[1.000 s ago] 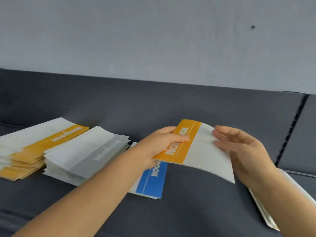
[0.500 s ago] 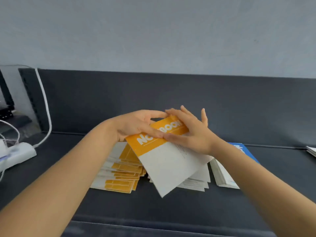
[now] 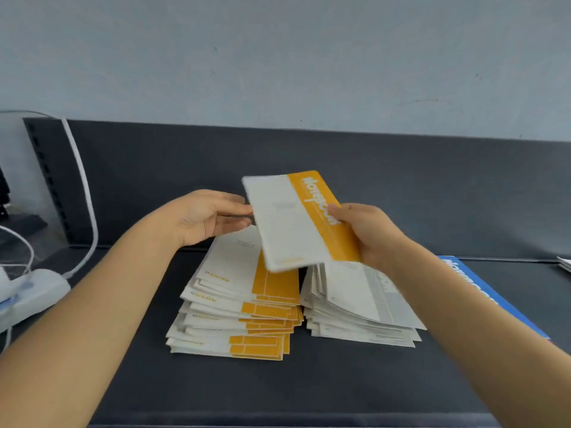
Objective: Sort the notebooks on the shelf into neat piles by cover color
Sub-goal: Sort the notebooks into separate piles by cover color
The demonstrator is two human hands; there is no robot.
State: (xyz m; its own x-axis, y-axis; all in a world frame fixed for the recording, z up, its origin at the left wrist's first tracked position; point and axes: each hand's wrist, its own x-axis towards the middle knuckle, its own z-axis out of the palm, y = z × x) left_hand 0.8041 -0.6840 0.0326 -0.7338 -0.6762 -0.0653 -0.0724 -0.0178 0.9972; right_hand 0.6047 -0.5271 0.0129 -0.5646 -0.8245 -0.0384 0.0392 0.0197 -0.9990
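Observation:
My right hand (image 3: 367,233) grips an orange-and-white notebook (image 3: 293,220) by its orange spine edge and holds it tilted in the air above the piles. My left hand (image 3: 207,217) is beside it, fingers straight, their tips at the notebook's white left edge. Below lies an uneven pile of orange notebooks (image 3: 241,307) on the dark shelf (image 3: 278,384). To its right sits a pile of grey notebooks (image 3: 361,307). A blue notebook (image 3: 482,291) lies further right, partly hidden by my right forearm.
A white cable (image 3: 83,186) runs down the left end of the shelf's dark back panel to a white power strip (image 3: 31,291). More white notebook corners (image 3: 564,263) show at the far right edge. A pale wall rises behind.
The view has swung left over the orange pile. The notebook has turned so its orange band faces right; my right hand now grips it and my left hand has loosened to fingertips.

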